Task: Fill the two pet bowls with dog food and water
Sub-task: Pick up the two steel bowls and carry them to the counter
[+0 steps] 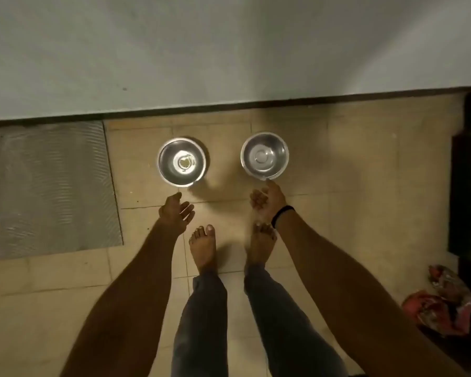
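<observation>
Two steel bowls on the tiled floor (351,172) near the wall (229,50). Left bowl (182,162) has a small scrap at its bottom; right bowl (264,155) looks bare. Left hand (176,212) hovers just short of the left bowl, fingers spread, holding nothing. Right hand (267,200), fingers loosely curled, fingertip touching the right bowl's near rim, not grasping. Bare feet (203,247) just behind. Grey mat (46,186) to the left.

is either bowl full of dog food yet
No. Both the left bowl and the right bowl show bare shiny metal inside, with only a small scrap at the bottom of the left one.
</observation>
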